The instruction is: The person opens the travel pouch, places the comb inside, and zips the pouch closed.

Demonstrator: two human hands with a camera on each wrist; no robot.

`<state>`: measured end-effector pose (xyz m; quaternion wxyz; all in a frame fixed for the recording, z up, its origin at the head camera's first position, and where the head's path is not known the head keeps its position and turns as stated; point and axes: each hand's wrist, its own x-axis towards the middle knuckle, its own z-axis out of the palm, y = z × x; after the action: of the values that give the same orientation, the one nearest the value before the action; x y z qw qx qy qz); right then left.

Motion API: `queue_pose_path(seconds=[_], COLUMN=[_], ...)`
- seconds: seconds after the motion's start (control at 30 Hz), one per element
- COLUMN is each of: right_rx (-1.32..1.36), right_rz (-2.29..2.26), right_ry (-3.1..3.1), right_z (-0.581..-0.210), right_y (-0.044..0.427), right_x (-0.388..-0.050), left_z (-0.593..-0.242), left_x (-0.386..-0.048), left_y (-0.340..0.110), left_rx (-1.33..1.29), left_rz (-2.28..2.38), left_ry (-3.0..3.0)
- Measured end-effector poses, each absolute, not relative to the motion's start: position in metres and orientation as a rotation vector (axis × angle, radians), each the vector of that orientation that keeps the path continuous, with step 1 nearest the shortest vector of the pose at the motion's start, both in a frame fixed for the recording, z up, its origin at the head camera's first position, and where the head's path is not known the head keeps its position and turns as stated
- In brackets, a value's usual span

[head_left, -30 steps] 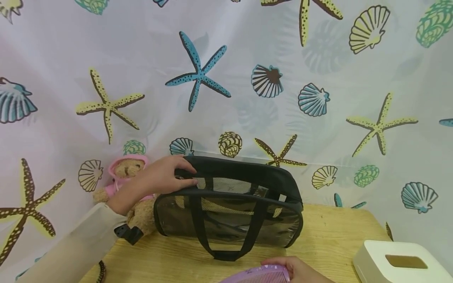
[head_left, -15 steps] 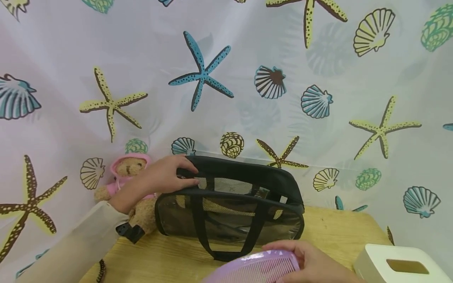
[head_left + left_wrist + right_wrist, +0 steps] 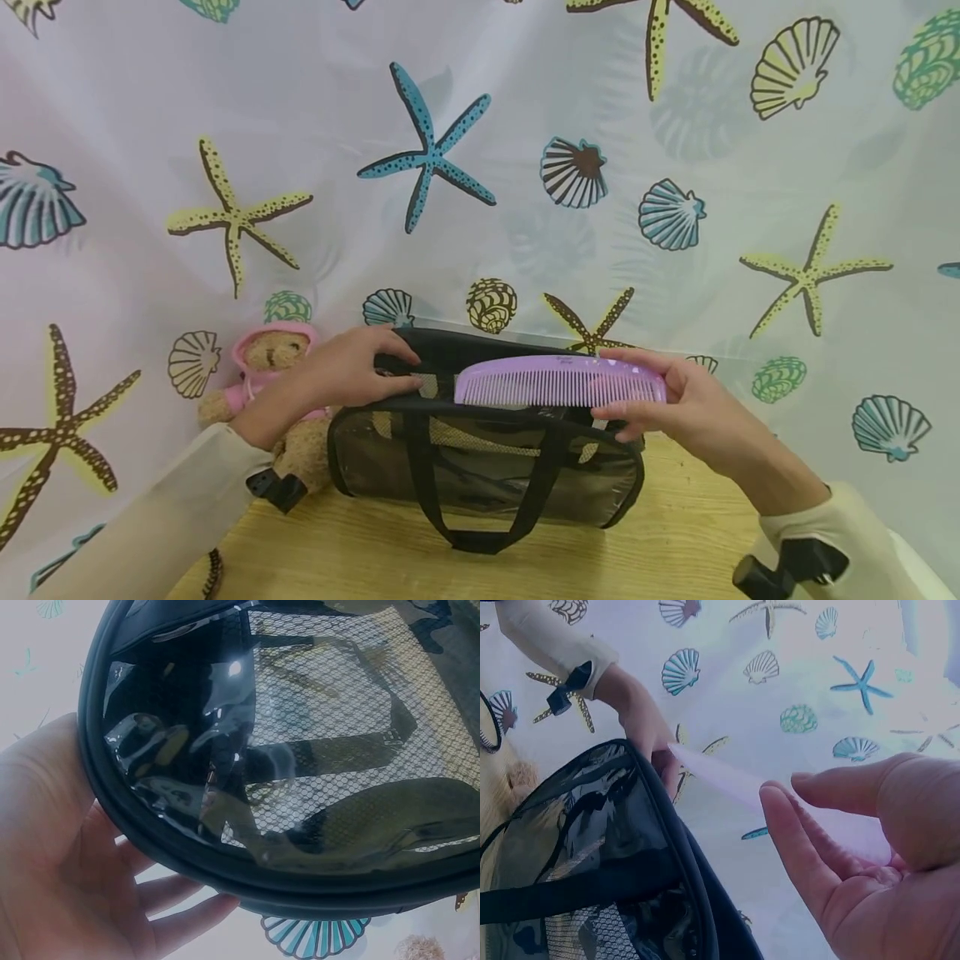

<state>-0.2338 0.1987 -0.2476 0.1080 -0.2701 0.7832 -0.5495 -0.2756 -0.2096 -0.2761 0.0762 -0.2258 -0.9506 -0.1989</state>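
While your left hand (image 3: 360, 367) holds one bag (image 3: 483, 475), your right hand (image 3: 686, 400) pinches one comb (image 3: 555, 379) above it; only head view shows one pink hood (image 3: 273, 327).

Head camera: above the near side of the counter (image 3: 360, 546), facing forward and down toward its back edge and the seashell-and-starfish curtain (image 3: 517, 50); widest view, tote bag (image 3: 487, 467) framed end to end. Left wrist camera: very close to one rounded end of the bag, left hand (image 3: 67, 855) at frame left, curtain behind. Right wrist camera: scene sideways, looking past the near right hand (image 3: 896, 900) along the bag to the left hand, farther away. Overlap: bag, left hand, curtain in all three; comb (image 3: 551, 377) in head and right wrist.
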Motion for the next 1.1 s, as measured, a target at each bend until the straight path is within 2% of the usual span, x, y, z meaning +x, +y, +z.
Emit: queue_pose_path(seconds=[0.33, 0.7, 1.1], right_rx=[-0.721, -0.626, -0.493], right_rz=[-1.608, -1.621, -1.653], right_ry=[2.203, 1.992, 1.950], right_z=[-0.261, -0.277, -0.286], right_y=[0.167, 0.136, 0.124], right_x=[-0.280, -0.301, -0.313], left_z=[-0.276, -0.279, -0.282], left_x=[-0.276, -0.275, -0.276], left_y=[-0.208, -0.210, -0.212], left_rx=[-0.684, -0.675, -0.669], left_rz=[-0.606, -0.604, -0.634], left_ry=[-2.851, -2.847, -2.840])
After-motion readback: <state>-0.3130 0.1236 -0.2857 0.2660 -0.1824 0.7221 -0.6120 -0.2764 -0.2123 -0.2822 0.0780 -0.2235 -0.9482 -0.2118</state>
